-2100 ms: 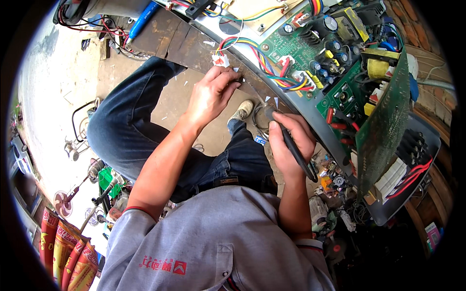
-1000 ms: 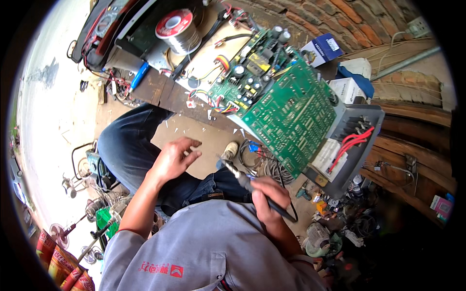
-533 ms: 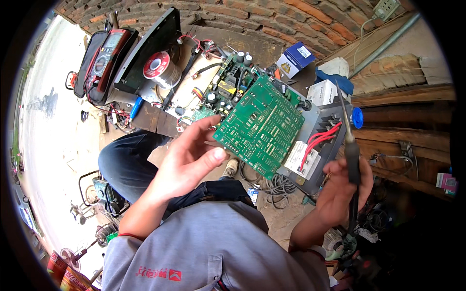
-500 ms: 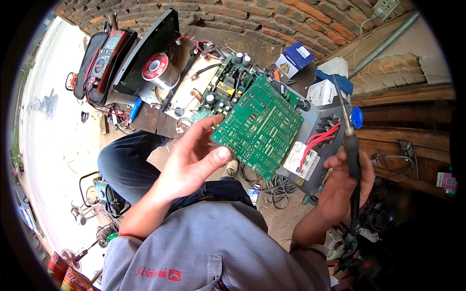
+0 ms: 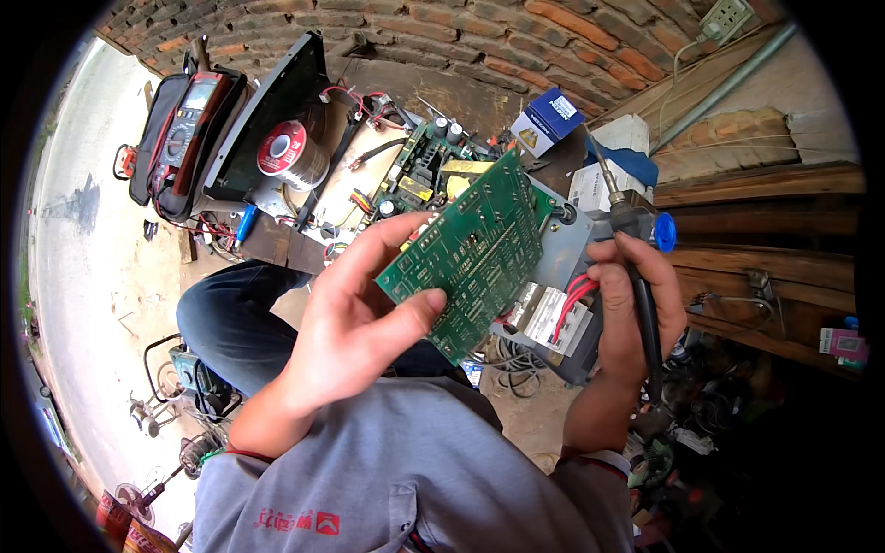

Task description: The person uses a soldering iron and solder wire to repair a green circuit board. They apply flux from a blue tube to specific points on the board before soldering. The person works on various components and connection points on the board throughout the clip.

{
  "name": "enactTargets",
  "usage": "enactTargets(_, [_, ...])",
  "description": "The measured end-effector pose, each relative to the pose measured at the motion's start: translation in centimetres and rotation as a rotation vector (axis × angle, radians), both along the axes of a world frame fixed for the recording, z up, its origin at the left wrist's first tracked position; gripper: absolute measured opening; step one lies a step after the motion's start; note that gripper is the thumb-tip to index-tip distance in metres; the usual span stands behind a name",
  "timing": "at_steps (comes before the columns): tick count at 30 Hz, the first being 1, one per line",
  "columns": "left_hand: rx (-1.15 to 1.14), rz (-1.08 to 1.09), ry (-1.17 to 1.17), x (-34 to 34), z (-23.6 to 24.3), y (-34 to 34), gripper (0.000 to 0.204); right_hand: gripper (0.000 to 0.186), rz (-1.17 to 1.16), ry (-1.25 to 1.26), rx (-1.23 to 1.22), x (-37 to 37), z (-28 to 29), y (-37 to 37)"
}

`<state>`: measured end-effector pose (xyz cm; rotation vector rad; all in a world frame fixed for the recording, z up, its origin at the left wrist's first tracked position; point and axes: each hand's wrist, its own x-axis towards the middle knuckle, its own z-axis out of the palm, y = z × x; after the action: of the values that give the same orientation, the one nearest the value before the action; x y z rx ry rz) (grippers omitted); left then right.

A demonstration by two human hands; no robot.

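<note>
My left hand (image 5: 359, 309) grips a green circuit board (image 5: 479, 253) by its left edge, thumb on the upper face and fingers underneath. The board is tilted, its soldered side toward me. In my right hand (image 5: 638, 300) is a soldering iron (image 5: 627, 221), its metal tip pointing up and away, apart from the board. Beneath and beyond the board lies an opened device with a second circuit board (image 5: 419, 175) carrying capacitors and yellow transformers. Thick red wires (image 5: 573, 295) run over a pale block (image 5: 550, 316) at the grey casing, near my right hand.
A solder spool (image 5: 300, 157) stands by an upright black panel (image 5: 267, 115). Further left, a red multimeter (image 5: 189, 120) lies in its case. A blue-and-white box (image 5: 548, 122) and a white box (image 5: 608, 180) sit at the back right. A brick wall (image 5: 442, 37) bounds the bench.
The circuit board has tilted more steeply and shifted down and left with my left hand. My right hand has brought the soldering iron up and left, closer to the board.
</note>
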<state>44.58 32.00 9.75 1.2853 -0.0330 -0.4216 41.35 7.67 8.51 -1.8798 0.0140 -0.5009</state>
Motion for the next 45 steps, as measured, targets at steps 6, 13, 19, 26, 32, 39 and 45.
enactTargets(6, [0.595, 0.022, -0.863, -2.2, -0.2, -0.2, 0.054, 0.04, -0.016, -0.077, 0.035, 0.0, 0.2, 2.0])
enactTargets(13, [0.486, 0.226, -1.053, -5.1, -4.0, -1.9, 0.043, 0.04, -0.013, -0.081, 0.189, -1.3, 0.2, 2.5])
enactTargets(19, [0.61, 0.214, -1.052, -5.4, -4.6, -2.2, 0.044, 0.045, 0.022, -0.063, 0.103, -1.6, 0.3, 2.4])
enactTargets(26, [0.626, 0.191, -1.102, -5.6, -6.0, -2.8, 0.048, 0.045, 0.135, -0.084, 0.2, -1.4, 0.1, 2.1])
enactTargets(32, [0.655, 0.121, -1.106, -5.6, -6.1, -2.8, 0.046, 0.037, 0.205, -0.074, 0.274, -1.4, 0.1, 1.9])
enactTargets(39, [0.693, 0.143, -1.117, -6.0, -6.2, -2.9, 0.045, 0.041, 0.177, -0.071, 0.241, -1.6, -0.1, 1.9])
enactTargets(45, [0.728, 0.146, -1.135, -6.4, -6.2, -3.1, 0.045, 0.034, 0.249, -0.116, 0.288, -1.7, -0.3, 1.6])
